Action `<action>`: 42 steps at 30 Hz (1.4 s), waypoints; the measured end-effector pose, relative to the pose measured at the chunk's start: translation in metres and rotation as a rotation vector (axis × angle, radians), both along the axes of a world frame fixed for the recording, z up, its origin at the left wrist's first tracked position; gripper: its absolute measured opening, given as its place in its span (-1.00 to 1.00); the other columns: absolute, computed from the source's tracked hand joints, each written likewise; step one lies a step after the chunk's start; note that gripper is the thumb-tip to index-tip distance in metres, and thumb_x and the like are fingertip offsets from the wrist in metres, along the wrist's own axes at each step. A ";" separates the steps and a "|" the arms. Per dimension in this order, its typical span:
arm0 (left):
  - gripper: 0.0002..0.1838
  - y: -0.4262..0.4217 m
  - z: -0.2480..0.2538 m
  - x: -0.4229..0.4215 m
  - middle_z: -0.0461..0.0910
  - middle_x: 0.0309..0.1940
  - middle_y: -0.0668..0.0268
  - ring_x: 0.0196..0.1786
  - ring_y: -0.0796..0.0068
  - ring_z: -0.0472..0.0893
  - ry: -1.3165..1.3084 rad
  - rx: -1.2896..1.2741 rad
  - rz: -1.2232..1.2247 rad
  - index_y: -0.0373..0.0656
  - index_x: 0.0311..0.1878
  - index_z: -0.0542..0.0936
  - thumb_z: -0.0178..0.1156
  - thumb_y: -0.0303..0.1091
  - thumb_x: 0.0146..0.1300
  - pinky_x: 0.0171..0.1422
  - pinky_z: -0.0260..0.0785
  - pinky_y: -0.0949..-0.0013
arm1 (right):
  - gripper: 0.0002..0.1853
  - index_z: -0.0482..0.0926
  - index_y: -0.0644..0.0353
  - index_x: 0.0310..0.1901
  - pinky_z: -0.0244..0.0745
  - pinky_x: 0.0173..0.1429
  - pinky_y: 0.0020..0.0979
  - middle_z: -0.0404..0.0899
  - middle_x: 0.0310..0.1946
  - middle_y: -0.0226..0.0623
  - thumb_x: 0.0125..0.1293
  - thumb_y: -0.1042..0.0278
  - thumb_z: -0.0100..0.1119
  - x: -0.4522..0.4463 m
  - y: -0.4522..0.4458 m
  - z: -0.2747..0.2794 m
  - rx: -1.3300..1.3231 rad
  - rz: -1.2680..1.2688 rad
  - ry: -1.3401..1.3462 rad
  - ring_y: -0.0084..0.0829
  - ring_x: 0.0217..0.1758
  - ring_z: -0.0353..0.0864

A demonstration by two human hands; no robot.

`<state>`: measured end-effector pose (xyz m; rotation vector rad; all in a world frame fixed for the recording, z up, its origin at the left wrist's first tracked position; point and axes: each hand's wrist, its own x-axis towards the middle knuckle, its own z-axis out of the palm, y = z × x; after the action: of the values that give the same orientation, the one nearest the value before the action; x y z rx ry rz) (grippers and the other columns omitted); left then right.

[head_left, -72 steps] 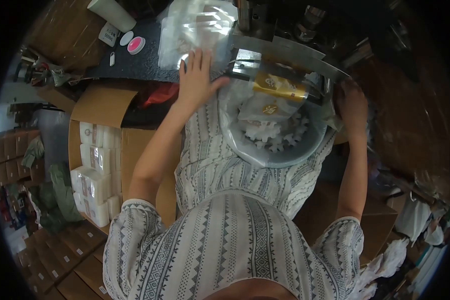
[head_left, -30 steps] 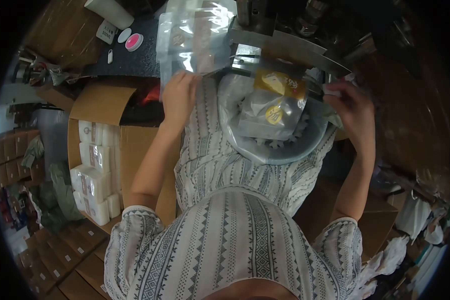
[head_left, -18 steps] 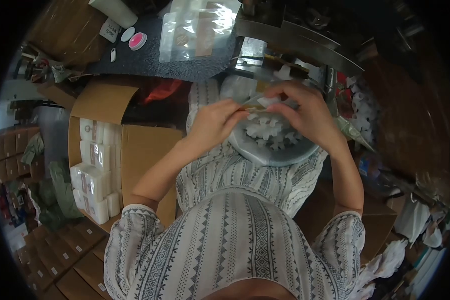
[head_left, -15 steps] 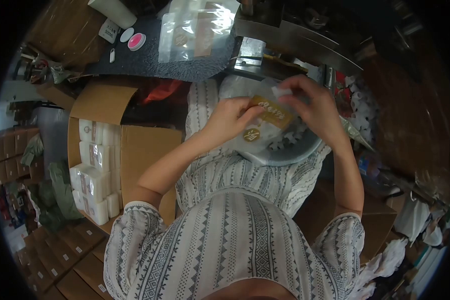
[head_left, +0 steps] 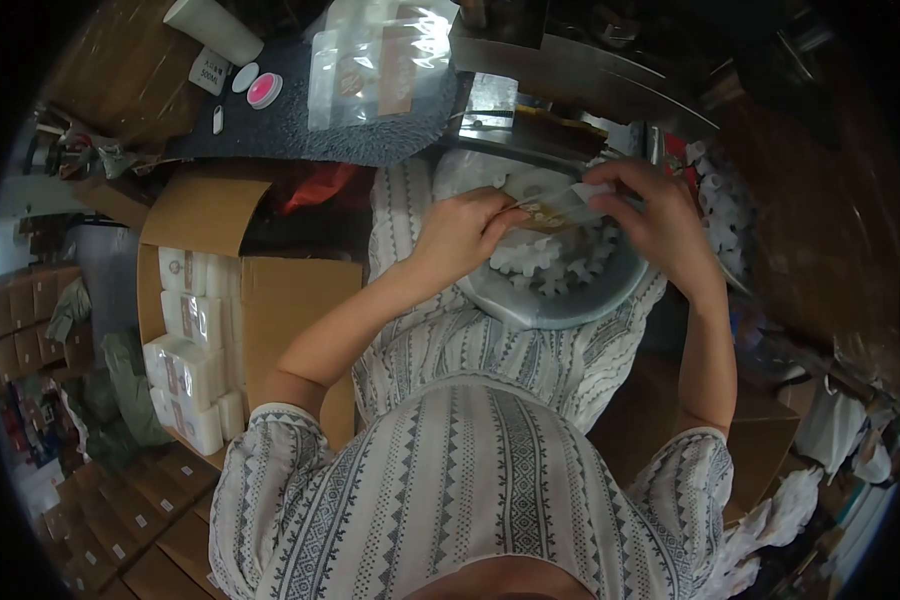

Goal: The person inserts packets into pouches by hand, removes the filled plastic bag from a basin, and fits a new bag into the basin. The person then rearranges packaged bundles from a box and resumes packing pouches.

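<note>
My left hand [head_left: 467, 234] is closed, with thumb and fingers pinching one edge of a clear plastic bag [head_left: 552, 208] with a gold printed label. The bag is tilted, so its print shows only in part. At the bag's other end, my right hand [head_left: 662, 217] pinches a small white piece [head_left: 592, 193] between thumb and fingertips. Whether that piece is inside the bag or at its edge, I cannot tell. Below both hands a grey basin [head_left: 542, 317] rests on my lap, holding several white gear-shaped pieces [head_left: 530, 257].
On the left stands an open cardboard box [head_left: 295, 320] with stacked white packs [head_left: 183, 362]. Ahead, a dark fluffy mat [head_left: 390, 145] carries clear bags [head_left: 355, 75] and a pink round tin [head_left: 264, 91]. Metal machinery [head_left: 610, 90] stands beyond the basin.
The bag has tipped from facing me to nearly edge-on, uncovering the white pieces in the basin. My right hand has shifted slightly right; my left hand keeps its pinch.
</note>
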<state>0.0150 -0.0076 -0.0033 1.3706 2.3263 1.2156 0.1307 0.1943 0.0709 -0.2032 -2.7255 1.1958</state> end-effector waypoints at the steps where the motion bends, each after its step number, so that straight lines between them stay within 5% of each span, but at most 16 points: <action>1: -0.84 0.000 0.000 0.000 0.59 -0.43 0.18 -0.41 0.14 0.60 0.036 0.002 0.038 -0.22 -0.33 0.63 0.24 -0.31 0.18 -0.35 0.40 0.23 | -0.78 0.59 0.26 -0.16 0.48 -0.17 -0.41 0.61 -0.28 -0.26 0.12 0.55 0.26 0.001 0.002 0.002 0.000 -0.001 0.000 -0.38 -0.24 0.61; 6: -0.83 -0.001 0.000 -0.001 0.60 -0.42 0.19 -0.42 0.13 0.59 0.088 0.049 0.028 -0.22 -0.35 0.63 0.23 -0.29 0.20 -0.35 0.40 0.22 | -0.79 0.59 0.26 -0.16 0.48 -0.16 -0.39 0.62 -0.30 -0.25 0.13 0.53 0.26 0.006 0.002 0.005 0.208 0.044 0.004 -0.37 -0.26 0.61; 11: -0.81 0.002 -0.003 0.001 0.60 -0.43 0.16 -0.45 0.14 0.60 0.055 0.002 -0.073 -0.23 -0.30 0.63 0.21 -0.29 0.23 -0.37 0.41 0.26 | -0.80 0.58 0.27 -0.15 0.50 -0.12 -0.39 0.64 -0.27 -0.24 0.17 0.50 0.23 -0.002 -0.006 -0.005 0.004 -0.011 -0.026 -0.37 -0.21 0.63; 14: -0.79 0.011 -0.003 0.001 0.64 -0.40 0.17 -0.44 0.32 0.63 -0.241 -0.059 -0.064 -0.27 -0.23 0.62 0.19 -0.29 0.27 -0.34 0.42 0.37 | -0.80 0.58 0.27 -0.13 0.50 -0.10 -0.40 0.64 -0.25 -0.23 0.20 0.47 0.23 0.000 0.001 -0.009 0.000 -0.183 0.023 -0.39 -0.16 0.65; 16: -0.71 0.022 0.002 -0.003 0.62 -0.47 0.24 -0.46 0.53 0.61 -0.889 0.019 0.066 -0.34 -0.26 0.60 0.17 -0.23 0.30 -0.39 0.41 0.48 | -0.79 0.58 0.27 -0.12 0.50 -0.09 -0.41 0.65 -0.24 -0.22 0.21 0.44 0.23 0.004 0.007 -0.006 0.055 -0.260 0.063 -0.41 -0.14 0.65; 19: -0.68 0.037 -0.003 -0.019 0.62 -0.45 0.27 -0.47 0.60 0.58 -0.976 0.071 0.086 -0.37 -0.28 0.59 0.16 -0.22 0.31 -0.36 0.43 0.55 | -0.79 0.58 0.25 -0.12 0.50 -0.09 -0.40 0.65 -0.23 -0.17 0.23 0.39 0.22 0.012 0.015 0.004 0.123 -0.336 -0.114 -0.31 -0.11 0.66; 22: -0.68 0.045 -0.002 -0.022 0.62 -0.48 0.27 -0.50 0.60 0.58 -1.070 0.104 0.162 -0.37 -0.31 0.59 0.17 -0.22 0.30 -0.37 0.43 0.56 | -0.82 0.58 0.28 -0.17 0.50 -0.10 -0.33 0.63 -0.19 -0.08 0.23 0.41 0.16 0.012 0.045 -0.015 0.267 -0.479 -0.155 -0.17 -0.12 0.64; 24: -0.69 0.043 -0.001 -0.023 0.59 -0.43 0.29 -0.44 0.60 0.55 -1.066 0.058 0.128 -0.34 -0.30 0.58 0.17 -0.21 0.32 -0.34 0.39 0.57 | -0.84 0.57 0.32 -0.24 0.49 -0.08 -0.23 0.58 -0.14 0.00 0.18 0.46 0.11 0.006 0.085 -0.066 0.771 -0.417 0.153 -0.05 -0.14 0.59; 26: -0.70 0.036 -0.002 -0.030 0.57 -0.39 0.31 -0.38 0.61 0.53 -1.054 0.016 0.096 -0.31 -0.29 0.57 0.16 -0.19 0.33 -0.31 0.34 0.58 | -0.85 0.56 0.33 -0.26 0.49 -0.07 -0.20 0.57 -0.12 0.02 0.15 0.48 0.10 0.005 0.098 -0.093 0.872 -0.446 0.137 -0.04 -0.16 0.58; 28: -0.56 0.029 -0.010 -0.054 0.52 -0.03 0.02 -0.08 0.28 0.59 -0.041 0.192 0.335 -0.38 -0.07 0.50 0.22 -0.12 0.25 -0.10 0.43 0.36 | -0.86 0.55 0.35 -0.29 0.48 -0.06 -0.16 0.55 -0.11 0.03 0.12 0.50 0.10 -0.005 0.098 -0.088 0.977 -0.471 0.140 -0.03 -0.17 0.57; 30: -0.43 0.011 -0.018 -0.106 0.37 0.14 -0.03 0.15 0.04 0.43 0.612 0.077 0.504 -0.31 0.10 0.39 0.25 -0.06 0.19 0.17 0.29 0.16 | -0.81 0.58 0.32 -0.24 0.48 -0.02 -0.18 0.57 -0.09 0.01 0.08 0.52 0.11 0.001 0.086 -0.070 0.724 -0.512 -0.084 -0.04 -0.12 0.58; 32: -0.33 -0.011 -0.036 -0.119 0.36 0.16 -0.03 0.22 -0.06 0.34 0.474 -0.054 0.430 -0.25 0.19 0.32 0.27 -0.02 0.15 0.30 0.13 0.04 | -0.79 0.60 0.30 -0.20 0.50 -0.04 -0.23 0.59 -0.10 -0.02 0.09 0.52 0.12 0.012 0.079 -0.059 0.676 -0.511 -0.081 -0.11 -0.11 0.60; 35: -0.53 -0.042 -0.027 -0.092 0.49 -0.03 0.04 0.07 -0.01 0.46 0.721 -0.147 0.252 -0.21 0.08 0.46 0.25 -0.15 0.18 0.14 0.28 0.11 | -0.76 0.61 0.26 -0.14 0.51 -0.07 -0.34 0.62 -0.12 -0.10 0.12 0.54 0.15 0.024 0.044 -0.009 0.332 -0.536 -0.157 -0.26 -0.13 0.64; 37: -0.78 -0.062 -0.019 -0.090 0.54 -0.29 0.14 -0.16 0.07 0.55 0.440 -0.212 0.334 -0.16 -0.13 0.59 0.22 -0.31 0.18 -0.12 0.38 0.18 | -0.75 0.62 0.23 -0.11 0.51 -0.08 -0.41 0.63 -0.14 -0.15 0.13 0.56 0.17 0.017 0.021 0.005 0.049 -0.542 -0.232 -0.34 -0.14 0.65; 39: -0.87 -0.062 -0.005 -0.065 0.52 -0.38 0.17 -0.27 0.10 0.56 0.413 -0.132 0.392 -0.15 -0.23 0.61 0.20 -0.38 0.17 -0.23 0.37 0.20 | -0.76 0.61 0.25 -0.12 0.51 -0.12 -0.45 0.63 -0.16 -0.23 0.14 0.59 0.21 0.010 0.005 0.000 -0.137 -0.201 0.066 -0.42 -0.19 0.64; 42: -0.95 -0.055 0.025 -0.031 0.50 -0.46 0.21 -0.40 0.13 0.56 0.377 -0.038 0.405 -0.17 -0.33 0.62 0.20 -0.45 0.14 -0.34 0.37 0.23 | -0.77 0.59 0.26 -0.16 0.50 -0.09 -0.29 0.61 -0.24 -0.17 0.09 0.58 0.23 -0.018 -0.030 -0.001 0.028 0.025 0.306 -0.16 -0.21 0.59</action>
<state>-0.0162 -0.0626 0.0213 1.2421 2.9869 1.0684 0.1131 0.1648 0.0696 0.0177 -2.4826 1.0918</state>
